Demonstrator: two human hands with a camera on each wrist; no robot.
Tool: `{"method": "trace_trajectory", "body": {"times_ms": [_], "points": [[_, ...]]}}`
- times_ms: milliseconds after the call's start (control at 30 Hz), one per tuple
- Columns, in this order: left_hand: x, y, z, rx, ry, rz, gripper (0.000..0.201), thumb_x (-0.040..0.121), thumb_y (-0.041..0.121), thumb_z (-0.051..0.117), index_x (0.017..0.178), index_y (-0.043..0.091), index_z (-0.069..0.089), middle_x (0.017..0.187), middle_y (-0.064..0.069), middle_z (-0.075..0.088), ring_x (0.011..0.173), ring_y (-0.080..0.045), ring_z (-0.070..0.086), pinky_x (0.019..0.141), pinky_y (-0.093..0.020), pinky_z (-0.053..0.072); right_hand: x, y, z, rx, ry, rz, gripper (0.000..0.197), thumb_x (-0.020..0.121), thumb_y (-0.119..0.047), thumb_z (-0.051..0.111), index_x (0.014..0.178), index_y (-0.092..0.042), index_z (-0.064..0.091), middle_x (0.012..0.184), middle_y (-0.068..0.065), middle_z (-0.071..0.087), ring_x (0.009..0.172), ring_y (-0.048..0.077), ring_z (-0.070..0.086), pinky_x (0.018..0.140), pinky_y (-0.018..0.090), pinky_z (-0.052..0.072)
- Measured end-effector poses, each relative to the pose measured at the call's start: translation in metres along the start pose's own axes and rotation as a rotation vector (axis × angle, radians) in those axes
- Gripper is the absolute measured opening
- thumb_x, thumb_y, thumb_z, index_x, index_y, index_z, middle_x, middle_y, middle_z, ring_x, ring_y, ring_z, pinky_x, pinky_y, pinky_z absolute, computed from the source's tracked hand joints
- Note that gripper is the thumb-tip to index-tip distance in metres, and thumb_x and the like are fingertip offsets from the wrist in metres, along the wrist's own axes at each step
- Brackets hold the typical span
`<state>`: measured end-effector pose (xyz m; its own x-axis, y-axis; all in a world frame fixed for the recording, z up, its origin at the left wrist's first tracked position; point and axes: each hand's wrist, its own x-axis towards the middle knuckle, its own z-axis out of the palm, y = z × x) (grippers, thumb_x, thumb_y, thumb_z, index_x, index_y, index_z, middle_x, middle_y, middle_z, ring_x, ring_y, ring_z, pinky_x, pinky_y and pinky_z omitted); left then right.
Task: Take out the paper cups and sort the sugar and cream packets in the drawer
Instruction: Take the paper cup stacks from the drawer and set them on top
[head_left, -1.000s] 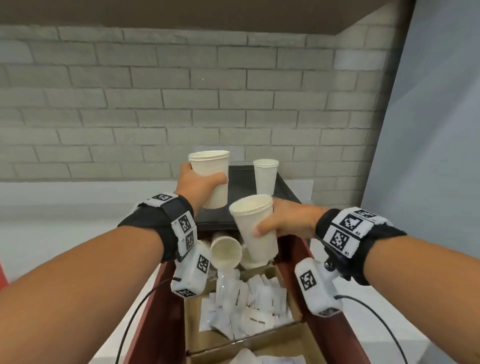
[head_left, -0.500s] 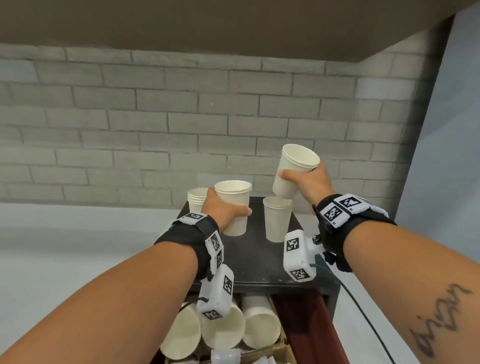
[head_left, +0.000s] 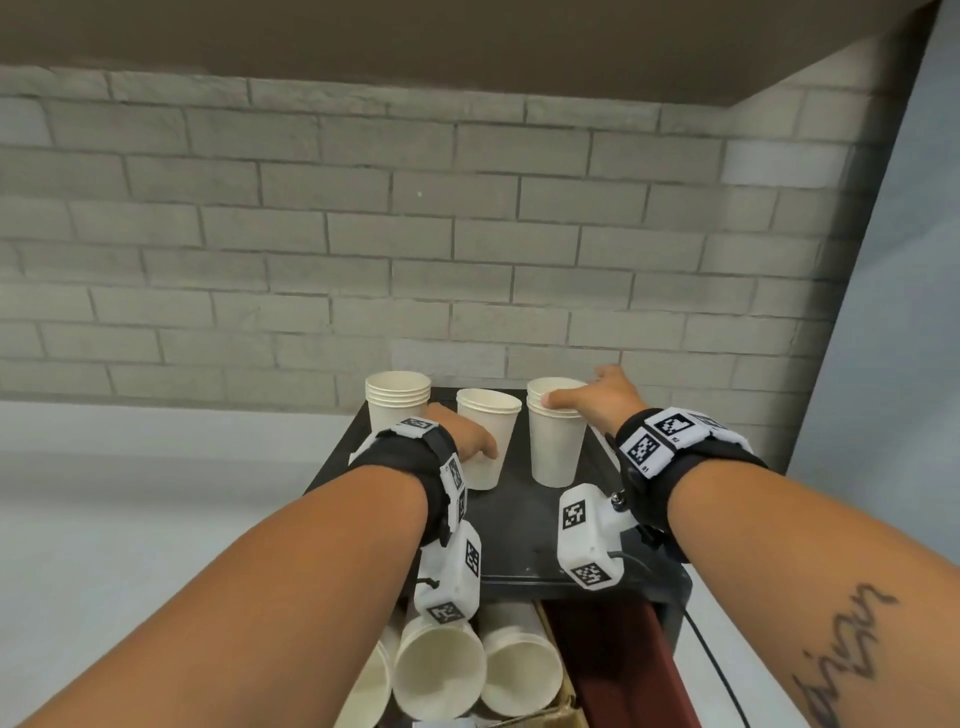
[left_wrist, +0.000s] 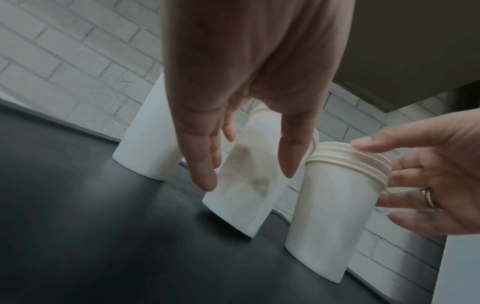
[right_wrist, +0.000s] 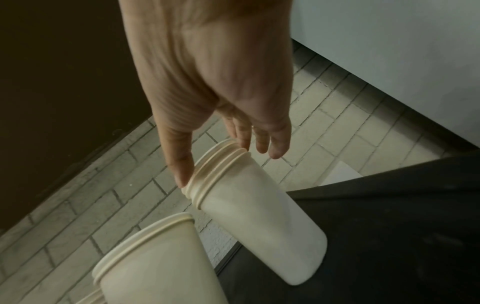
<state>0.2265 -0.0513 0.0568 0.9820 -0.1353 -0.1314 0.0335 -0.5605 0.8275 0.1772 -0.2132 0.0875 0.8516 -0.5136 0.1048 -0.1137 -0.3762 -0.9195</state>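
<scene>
The right hand (head_left: 602, 400) has straight, spread fingers; its thumb tip (right_wrist: 182, 176) touches the rim of the right cup stack (head_left: 555, 436) but does not grip it. The left hand (head_left: 465, 439) has loose, straight fingers (left_wrist: 205, 170) beside the middle cup (head_left: 488, 441), holding nothing. A third stack (head_left: 397, 402) stands at the left. All stand upright on the black top (head_left: 519, 530), mid-frame. More cups (head_left: 441, 670) lie on their sides at the bottom.

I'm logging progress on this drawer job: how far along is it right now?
Done: three cup stacks stand upright on the black cabinet top. In hand: the left hand and right hand, fingers straight, are at the middle and right stacks. Left: more paper cups lie in the open drawer; no packets show here, so sorting can't be judged.
</scene>
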Motion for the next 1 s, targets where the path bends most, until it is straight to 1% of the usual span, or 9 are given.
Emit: {"method": "trace_trajectory", "body": {"times_ms": [133,267,400,567,667,733,800,867,1000], "points": [[-0.013,0.004,-0.006,0.154,-0.049,-0.051,0.062,0.08,0.028,0.07,0.129,-0.002,0.046,0.126,-0.02,0.056,0.121,-0.032,0.055,0.102,-0.039,0.046,-0.011,0.002,-0.002,-0.037,-0.024,0.059,0.089,0.075,-0.009,0.076,0.145,-0.005,0.021,0.143,0.015,0.039,0.127,0.031,0.043,0.078,0.03,0.038],[-0.02,0.007,-0.009,0.24,-0.075,-0.04,0.058,0.087,0.026,0.064,0.133,-0.002,0.043,0.135,-0.018,0.05,0.124,-0.031,0.051,0.105,-0.036,0.042,-0.021,0.004,-0.002,-0.026,-0.039,0.103,0.085,0.076,-0.007,0.073,0.144,-0.005,0.023,0.144,0.015,0.039,0.127,0.031,0.043,0.08,0.032,0.039],[-0.027,0.012,-0.005,0.302,-0.064,-0.014,0.056,0.093,0.021,0.056,0.138,-0.004,0.035,0.142,-0.018,0.043,0.131,-0.03,0.043,0.11,-0.035,0.034,-0.042,0.008,-0.004,0.096,-0.018,0.102,0.073,0.078,-0.003,0.069,0.141,-0.004,0.03,0.14,0.016,0.042,0.122,0.029,0.045,0.094,0.039,0.041],[-0.045,0.007,-0.01,0.299,-0.112,-0.011,0.048,0.096,0.021,0.051,0.135,-0.005,0.041,0.14,-0.019,0.046,0.13,-0.03,0.045,0.108,-0.034,0.036,-0.082,0.018,-0.004,0.102,-0.05,0.032,0.016,0.08,-0.005,0.064,0.092,-0.011,0.056,0.091,0.006,0.055,0.091,0.021,0.054,0.08,0.031,0.045],[-0.058,0.002,-0.019,0.262,-0.136,-0.008,0.044,0.094,0.019,0.054,0.131,-0.003,0.047,0.13,-0.019,0.055,0.117,-0.03,0.056,0.094,-0.034,0.046,-0.111,0.022,0.0,0.074,-0.183,0.006,0.016,0.083,-0.004,0.06,0.071,-0.013,0.057,0.08,0.005,0.059,0.076,0.016,0.058,0.068,0.02,0.048],[-0.068,-0.002,-0.025,0.206,-0.139,-0.036,0.041,0.091,0.02,0.058,0.126,-0.001,0.049,0.098,-0.016,0.061,0.08,-0.024,0.062,0.067,-0.03,0.05,-0.133,0.024,0.003,0.041,-0.353,0.034,0.016,0.086,-0.003,0.056,0.073,-0.012,0.06,0.08,0.007,0.062,0.07,0.012,0.059,0.064,0.015,0.051],[-0.081,-0.007,-0.031,0.17,-0.141,-0.06,0.024,0.091,0.02,0.058,0.106,0.002,0.055,0.074,-0.007,0.051,0.057,-0.014,0.048,0.05,-0.02,0.04,-0.152,0.028,0.009,-0.08,-0.522,0.052,0.012,0.088,-0.005,0.055,0.082,-0.009,0.064,0.08,0.005,0.063,0.073,0.012,0.06,0.073,0.018,0.052],[-0.096,-0.014,-0.038,0.172,-0.143,-0.083,0.019,0.093,0.024,0.055,0.089,0.006,0.053,0.07,-0.004,0.05,0.055,-0.011,0.045,0.046,-0.017,0.037,-0.166,0.035,0.015,-0.326,-0.654,0.009,0.016,0.089,-0.01,0.056,0.099,-0.007,0.068,0.091,0.005,0.065,0.089,0.017,0.062,0.083,0.025,0.05],[-0.121,-0.033,-0.05,0.293,-0.176,-0.118,0.044,0.099,0.039,0.037,0.089,0.003,0.06,0.072,-0.007,0.059,0.054,-0.015,0.048,0.047,-0.021,0.035,-0.175,0.05,0.03,-0.647,-0.737,-0.04,0.045,0.092,-0.012,0.049,0.136,-0.005,0.046,0.138,0.013,0.049,0.127,0.028,0.046,0.107,0.036,0.038]]}}
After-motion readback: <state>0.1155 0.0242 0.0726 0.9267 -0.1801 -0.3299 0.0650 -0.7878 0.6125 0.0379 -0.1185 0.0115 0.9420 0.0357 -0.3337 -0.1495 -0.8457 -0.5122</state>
